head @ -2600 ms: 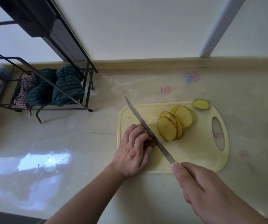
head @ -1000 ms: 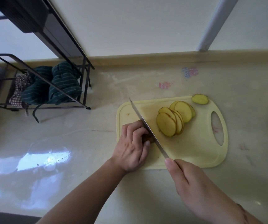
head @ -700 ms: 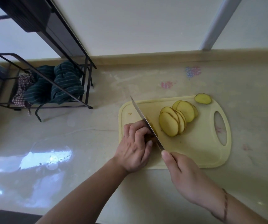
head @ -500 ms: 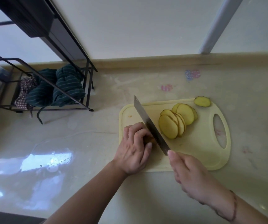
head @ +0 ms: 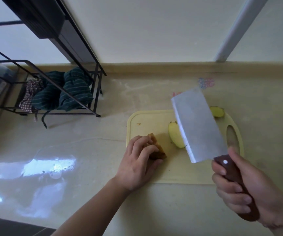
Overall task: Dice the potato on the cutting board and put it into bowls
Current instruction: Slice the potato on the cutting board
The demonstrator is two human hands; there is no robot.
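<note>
Left hand pinches a rough brown-skinned potato end; right hand grips the steel cleaver by its smooth reddish wood handle, blade over the pale slices on the yellow plastic board.

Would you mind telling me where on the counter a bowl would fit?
Bare counter lies between the wire rack and the cutting board, and behind the board toward the wall. The board itself is crowded: left hand on a potato piece, cleaver raised over slices.
</note>
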